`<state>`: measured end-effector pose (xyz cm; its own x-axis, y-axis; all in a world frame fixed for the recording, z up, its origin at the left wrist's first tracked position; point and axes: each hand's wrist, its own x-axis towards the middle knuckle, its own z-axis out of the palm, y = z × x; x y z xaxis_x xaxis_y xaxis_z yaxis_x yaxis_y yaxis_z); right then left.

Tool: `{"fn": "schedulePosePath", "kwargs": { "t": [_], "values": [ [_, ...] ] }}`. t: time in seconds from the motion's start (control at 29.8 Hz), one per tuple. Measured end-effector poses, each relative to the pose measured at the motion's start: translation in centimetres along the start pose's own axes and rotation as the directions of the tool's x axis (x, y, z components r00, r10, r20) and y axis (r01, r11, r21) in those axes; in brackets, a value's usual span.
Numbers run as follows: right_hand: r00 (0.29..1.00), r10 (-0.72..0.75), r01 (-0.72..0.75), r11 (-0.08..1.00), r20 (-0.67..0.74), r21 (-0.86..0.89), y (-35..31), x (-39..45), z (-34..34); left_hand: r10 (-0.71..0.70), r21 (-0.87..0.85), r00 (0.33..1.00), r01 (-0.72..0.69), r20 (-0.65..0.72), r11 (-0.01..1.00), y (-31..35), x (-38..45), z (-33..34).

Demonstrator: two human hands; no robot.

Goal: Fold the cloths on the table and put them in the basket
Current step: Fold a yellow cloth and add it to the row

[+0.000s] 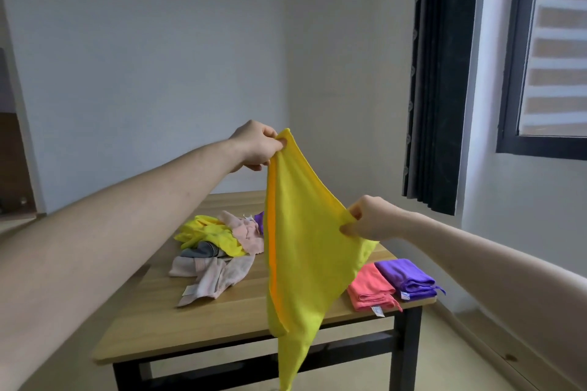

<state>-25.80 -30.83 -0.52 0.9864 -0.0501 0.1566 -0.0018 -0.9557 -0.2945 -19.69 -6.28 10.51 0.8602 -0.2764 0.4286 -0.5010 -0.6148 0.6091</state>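
The right hand (pixel 370 219) pinched one edge of a yellow microfibre cloth (pixel 301 247) and the left hand (pixel 257 146), higher at eleven o'clock, pinched its top corner, so it hung above the wooden table (pixel 222 320). At three o'clock lay a folded coral cloth (pixel 370 290) touching a folded purple cloth (pixel 405 278). Beyond, at ten o'clock, sat a heap of unfolded cloths (pixel 216 244). A dark curtain (pixel 441 79) hung by the window (pixel 552 51).

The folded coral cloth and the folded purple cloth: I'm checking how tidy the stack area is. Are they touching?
Touching. The head view shows the coral cloth and the purple cloth lying side by side, long edges meeting with no table showing between.
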Motion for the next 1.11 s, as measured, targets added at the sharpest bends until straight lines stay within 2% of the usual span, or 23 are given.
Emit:
{"fn": "schedulePosePath", "kwargs": {
  "t": [0.2, 0.4, 0.5, 0.64, 0.84, 0.97, 1.11],
  "values": [
    [0.994, 0.022, -0.039, 0.987, -0.11, -0.157, 0.6, 0.8, -2.2, -0.083, 0.005, 0.993, 0.084, -0.079, 0.996, -2.7, 0.8, -0.6],
    [0.987, 0.036, -0.06, 0.988, -0.159, -0.145, 1.1, 2.3, -4.3, -0.127, 0.064, 0.986, 0.135, -0.112, 0.989, -4.5, 1.3, -1.7],
    [0.985, 0.069, -0.091, 0.987, -0.161, -0.131, 0.8, 3.1, -4.9, -0.177, 0.034, 0.979, 0.181, -0.1, 0.983, -5.2, 1.5, -1.9],
    [0.977, 0.176, -0.178, 0.984, -0.117, -0.004, 0.7, 4.6, -5.4, -0.258, -0.092, 0.964, 0.252, -0.062, 0.963, -5.9, 2.2, -1.7],
    [0.954, 0.3, -0.271, 0.892, -0.025, 0.361, 0.3, 7.1, -6.1, -0.332, -0.291, 0.943, 0.323, 0.017, 0.901, -6.5, 3.2, -1.3],
    [0.946, 0.296, -0.151, 0.768, -0.135, 0.622, 0.3, 9.3, -6.9, -0.351, -0.371, 0.936, 0.328, 0.005, 0.869, -7.4, 4.6, -1.5],
    [0.919, 0.33, -0.107, 0.733, -0.215, 0.671, -0.9, 11.0, -8.1, -0.338, -0.424, 0.941, 0.302, -0.01, 0.854, -7.6, 5.9, -2.3]
  ]
}}
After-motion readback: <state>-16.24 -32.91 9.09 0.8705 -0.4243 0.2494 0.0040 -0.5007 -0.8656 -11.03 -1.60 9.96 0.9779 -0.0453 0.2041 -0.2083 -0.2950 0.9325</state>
